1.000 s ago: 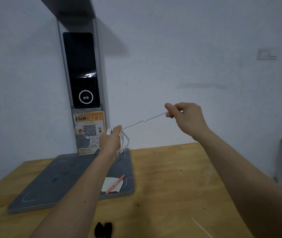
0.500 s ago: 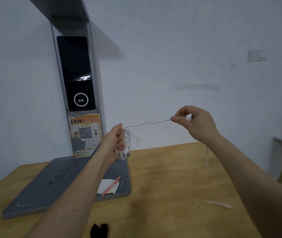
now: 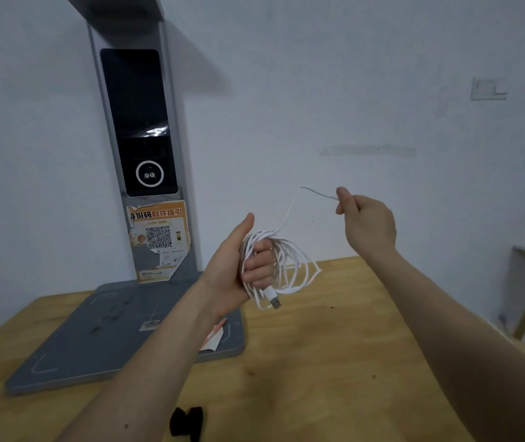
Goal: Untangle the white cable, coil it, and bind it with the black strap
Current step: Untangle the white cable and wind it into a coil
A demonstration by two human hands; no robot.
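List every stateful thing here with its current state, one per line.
white cable: partly coiled, unbound, USB plug dangling
left hand: grips the coil
right hand: pinches the free end, raised
black strap: lying unused on the wooden table

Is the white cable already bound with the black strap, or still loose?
Still loose. The white cable hangs in unbound loops from the left hand; the black strap lies on the table.

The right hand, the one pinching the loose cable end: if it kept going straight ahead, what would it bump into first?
Probably just the wall. The right hand points up and away, nothing shows between them, though depth is hard to judge.
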